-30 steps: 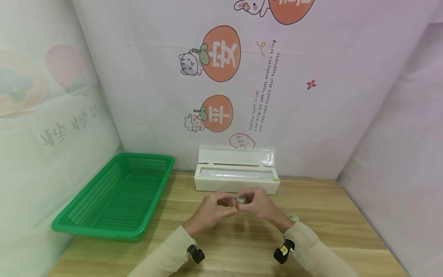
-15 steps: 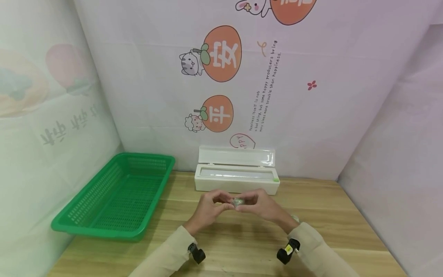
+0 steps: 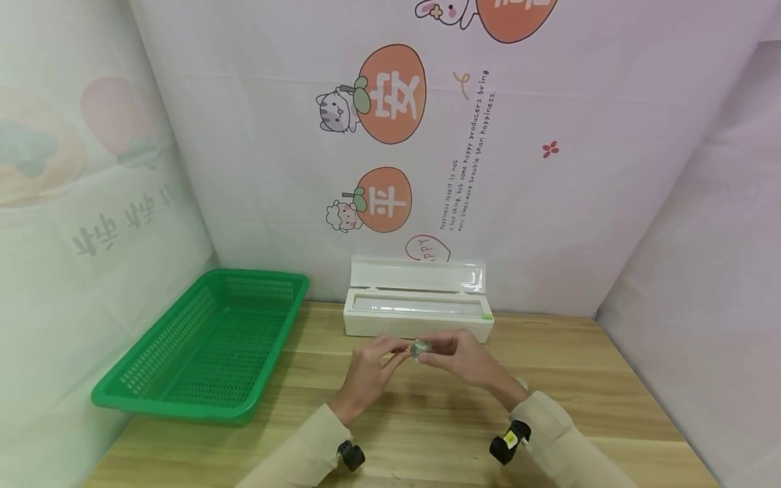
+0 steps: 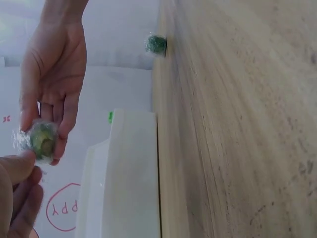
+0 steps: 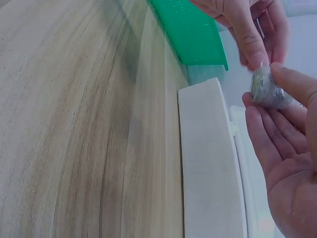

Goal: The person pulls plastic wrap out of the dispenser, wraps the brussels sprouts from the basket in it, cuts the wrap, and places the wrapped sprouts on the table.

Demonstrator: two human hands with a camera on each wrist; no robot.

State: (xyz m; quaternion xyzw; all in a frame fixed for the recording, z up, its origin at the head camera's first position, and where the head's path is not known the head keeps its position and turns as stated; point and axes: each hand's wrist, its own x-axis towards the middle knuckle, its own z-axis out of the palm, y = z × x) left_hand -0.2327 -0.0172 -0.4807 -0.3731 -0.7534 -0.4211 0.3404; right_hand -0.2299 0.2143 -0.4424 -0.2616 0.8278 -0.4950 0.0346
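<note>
Both hands meet over the table at a small green piece wrapped in clear, crinkled film; a brownish spot shows on it in the left wrist view, and its exact kind is unclear. My right hand holds this piece between thumb and fingers. From the other side, my left hand pinches at the wrapped piece's film, thumb and fingertips together. A second film-wrapped green piece lies on the table, in the head view mostly hidden behind the right wrist.
Behind the hands stands a long white cling film box, its clear lid raised. On the left sits a green perforated basket. Printed white cloth walls off the back and sides of the wooden table.
The left fingertips came onto the wrapped piece, then drew together to a pinch at its left side. The piece has turned and risen slightly in the right hand.
</note>
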